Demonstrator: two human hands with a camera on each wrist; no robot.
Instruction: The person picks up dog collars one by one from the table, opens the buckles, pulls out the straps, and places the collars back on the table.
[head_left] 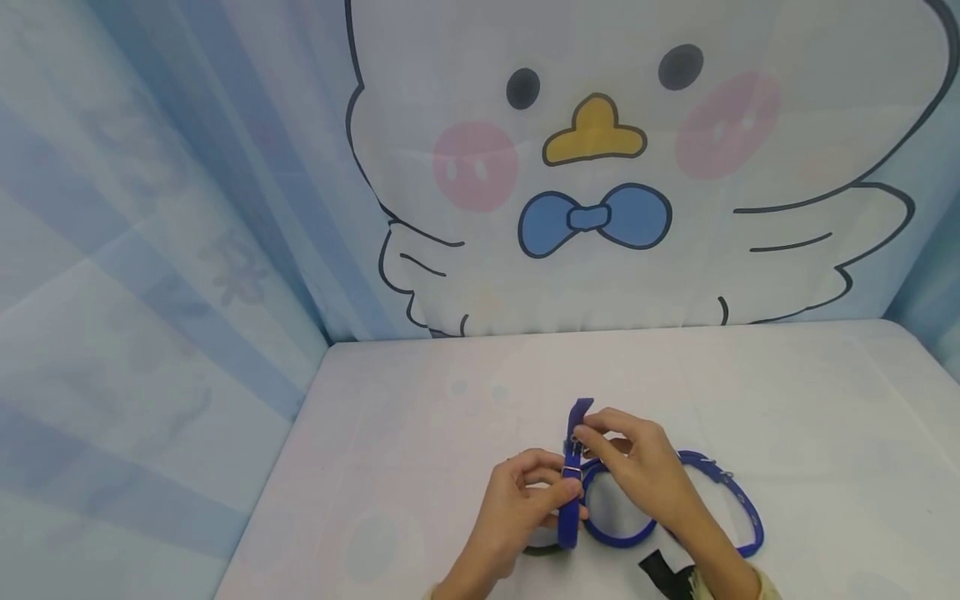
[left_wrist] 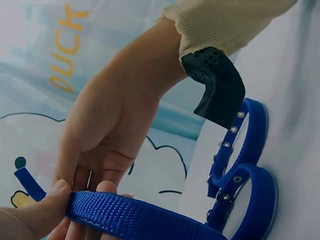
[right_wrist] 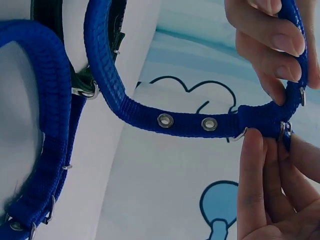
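Both hands hold a blue woven collar [head_left: 567, 527] upright over the table, with metal eyelets [right_wrist: 165, 120] and a buckle along its band. My left hand [head_left: 521, 500] grips the looped band below the buckle, thumb on the near face. Higher up, my right hand [head_left: 647, 468] pinches the collar at the buckle [right_wrist: 285, 128], close to the free strap end [head_left: 581, 407]. In the left wrist view that strap end sticks out past the left thumb. Part of the buckle is hidden behind the right fingers.
Just behind the hands lies a round blue collar [head_left: 618, 542]; another blue collar [head_left: 752, 508] curves out to the right, under the right forearm. A dark green band [head_left: 542, 550] shows beneath the left hand. A black strap [head_left: 658, 573] hangs at the right sleeve. A printed curtain [head_left: 600, 292] stands behind the table.
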